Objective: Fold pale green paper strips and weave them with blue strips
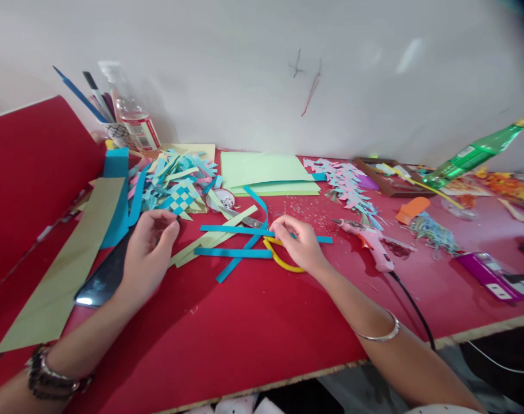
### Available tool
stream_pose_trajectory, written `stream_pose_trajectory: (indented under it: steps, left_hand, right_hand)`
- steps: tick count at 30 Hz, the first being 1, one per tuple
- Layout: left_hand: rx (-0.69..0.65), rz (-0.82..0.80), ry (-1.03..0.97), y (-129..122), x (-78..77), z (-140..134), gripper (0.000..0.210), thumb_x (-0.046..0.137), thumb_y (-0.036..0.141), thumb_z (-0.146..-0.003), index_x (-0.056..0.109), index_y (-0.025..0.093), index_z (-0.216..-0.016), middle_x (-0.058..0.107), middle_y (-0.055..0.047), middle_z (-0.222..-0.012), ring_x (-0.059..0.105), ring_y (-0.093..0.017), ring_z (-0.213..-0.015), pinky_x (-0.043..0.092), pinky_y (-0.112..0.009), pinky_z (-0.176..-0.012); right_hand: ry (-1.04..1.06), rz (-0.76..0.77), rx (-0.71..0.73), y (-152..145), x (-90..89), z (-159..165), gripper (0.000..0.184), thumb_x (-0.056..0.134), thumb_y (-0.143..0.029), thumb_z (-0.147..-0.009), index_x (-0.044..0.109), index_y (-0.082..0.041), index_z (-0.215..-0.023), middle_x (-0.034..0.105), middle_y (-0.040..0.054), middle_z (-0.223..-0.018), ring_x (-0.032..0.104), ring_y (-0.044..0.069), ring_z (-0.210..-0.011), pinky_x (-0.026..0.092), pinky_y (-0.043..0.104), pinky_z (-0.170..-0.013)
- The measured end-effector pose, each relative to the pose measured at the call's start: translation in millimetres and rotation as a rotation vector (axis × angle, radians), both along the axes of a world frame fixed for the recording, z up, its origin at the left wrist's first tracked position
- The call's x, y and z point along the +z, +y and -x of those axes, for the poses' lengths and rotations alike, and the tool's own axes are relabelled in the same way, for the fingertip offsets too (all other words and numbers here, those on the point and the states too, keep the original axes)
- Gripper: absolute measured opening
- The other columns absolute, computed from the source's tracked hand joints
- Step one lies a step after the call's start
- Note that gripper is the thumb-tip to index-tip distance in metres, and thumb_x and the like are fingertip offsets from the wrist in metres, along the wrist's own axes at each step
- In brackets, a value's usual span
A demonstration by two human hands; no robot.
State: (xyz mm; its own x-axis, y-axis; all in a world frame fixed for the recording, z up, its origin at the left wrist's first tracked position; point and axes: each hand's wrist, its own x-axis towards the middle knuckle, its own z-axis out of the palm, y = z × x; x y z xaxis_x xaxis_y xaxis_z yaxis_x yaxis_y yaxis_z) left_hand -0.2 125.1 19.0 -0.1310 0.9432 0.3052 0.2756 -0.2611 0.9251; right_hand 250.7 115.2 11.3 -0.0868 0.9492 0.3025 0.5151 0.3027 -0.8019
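Cut-paper scraps (176,178) crowd the far left of the red tabletop (245,345), and a pink glue gun (372,241) lies to the right. Yellow-handled scissors (284,266) lie beneath the right hand (299,241), among the strips. The long blue strip (227,230) runs under that hand's bunched fingertips; whether they grip it, I cannot tell. The left hand (152,247), loosely curled and seemingly empty, is beside the phone (104,273), left of the strip.

No text can be read (the red-and-white label (141,132) on the clear bottle (126,103) is too blurred).
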Motion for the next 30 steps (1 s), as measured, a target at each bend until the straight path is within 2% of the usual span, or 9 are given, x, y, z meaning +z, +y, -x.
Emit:
stream_pose_trajectory:
  steps: [3, 6, 9, 13, 18, 22, 25, 27, 30]
  left_hand:
    - [-0.046, -0.016, 0.048, -1, -4.1, 0, 0.008, 0.049, 0.02, -0.078, 0.048, 0.019, -0.085, 0.051, 0.002, -0.082, 0.049, -0.009, -0.075, 0.038, -0.019, -0.071]
    - [-0.066, -0.022, 0.077, -3, -5.4, -1, 0.007, 0.048, 0.019, -0.078, 0.049, 0.019, -0.085, 0.052, 0.002, -0.082, 0.049, -0.009, -0.074, 0.038, -0.019, -0.07]
    - [-0.09, -0.002, 0.109, -6, -4.8, -2, 0.007, 0.047, 0.019, -0.078, 0.049, 0.019, -0.084, 0.051, 0.002, -0.081, 0.048, -0.008, -0.07, 0.038, -0.019, -0.065]
    - [-0.139, 0.03, 0.132, -7, -3.7, -4, 0.006, 0.047, 0.021, -0.078, 0.048, 0.019, -0.084, 0.05, 0.002, -0.08, 0.047, -0.009, -0.067, 0.037, -0.019, -0.06]
    - [-0.157, 0.051, 0.146, -9, -3.4, -5, 0.006, 0.047, 0.023, -0.078, 0.048, 0.02, -0.083, 0.049, 0.002, -0.077, 0.047, -0.01, -0.066, 0.036, -0.02, -0.054]
    - [-0.16, 0.036, 0.134, -9, -3.3, -5, 0.006, 0.047, 0.023, -0.077, 0.048, 0.02, -0.082, 0.047, 0.002, -0.075, 0.045, -0.009, -0.062, 0.034, -0.019, -0.052]
    - [-0.15, 0.041, 0.112, -9, -2.3, -5, 0.005, 0.046, 0.023, -0.077, 0.048, 0.02, -0.081, 0.048, 0.002, -0.075, 0.045, -0.009, -0.062, 0.035, -0.019, -0.052]
    - [-0.153, 0.054, 0.115, -10, -1.6, -6, 0.005, 0.046, 0.024, -0.078, 0.048, 0.02, -0.081, 0.048, 0.002, -0.076, 0.045, -0.009, -0.062, 0.036, -0.018, -0.052]
    - [-0.186, 0.071, 0.14, -12, -1.2, -8, 0.007, 0.047, 0.027, -0.078, 0.049, 0.021, -0.079, 0.05, 0.003, -0.074, 0.046, -0.009, -0.061, 0.037, -0.019, -0.054]
  right_hand:
    - [-0.308, -0.149, -0.039, 5, -2.8, -6, 0.011, 0.046, -0.023, -0.082, 0.055, -0.018, -0.08, 0.056, 0.0038, -0.078, 0.054, 0.015, -0.075, 0.043, 0.028, -0.069]
    - [-0.508, -0.121, -0.009, 8, -6.4, -11, 0.014, 0.049, -0.02, -0.08, 0.056, -0.018, -0.092, 0.056, 0.0075, -0.092, 0.053, 0.02, -0.09, 0.043, 0.034, -0.08]
    - [-0.592, -0.08, 0.004, 8, -7.3, -14, 0.015, 0.05, -0.022, -0.081, 0.056, -0.019, -0.094, 0.056, 0.0074, -0.093, 0.054, 0.02, -0.09, 0.044, 0.034, -0.079]
    - [-0.628, -0.097, 0.018, 6, -4.5, -12, 0.014, 0.052, -0.024, -0.08, 0.058, -0.019, -0.092, 0.055, 0.0065, -0.091, 0.054, 0.019, -0.086, 0.044, 0.033, -0.077]
    - [-0.533, -0.033, 0.058, 5, -4.9, -10, 0.016, 0.052, -0.024, -0.08, 0.057, -0.02, -0.095, 0.053, 0.0059, -0.096, 0.055, 0.017, -0.084, 0.045, 0.029, -0.074]
    - [-0.474, 0.005, 0.08, 6, -7.2, -9, 0.008, 0.051, -0.021, -0.079, 0.057, -0.019, -0.083, 0.055, 0.0042, -0.088, 0.055, 0.015, -0.081, 0.043, 0.027, -0.072]
    - [-0.4, -0.036, 0.048, 6, -6.4, -9, 0.007, 0.05, -0.022, -0.079, 0.056, -0.018, -0.077, 0.055, 0.0033, -0.082, 0.054, 0.015, -0.075, 0.042, 0.027, -0.067]
    - [-0.218, -0.048, -0.025, 6, -4.4, -9, 0.008, 0.049, -0.024, -0.08, 0.054, -0.019, -0.079, 0.055, 0.0019, -0.076, 0.054, 0.013, -0.069, 0.043, 0.027, -0.064]
    - [0.232, 0.01, -0.102, 5, 1.1, -8, 0.013, 0.05, -0.032, -0.079, 0.049, -0.02, -0.084, 0.055, -0.0007, -0.072, 0.056, 0.011, -0.062, 0.046, 0.027, -0.063]
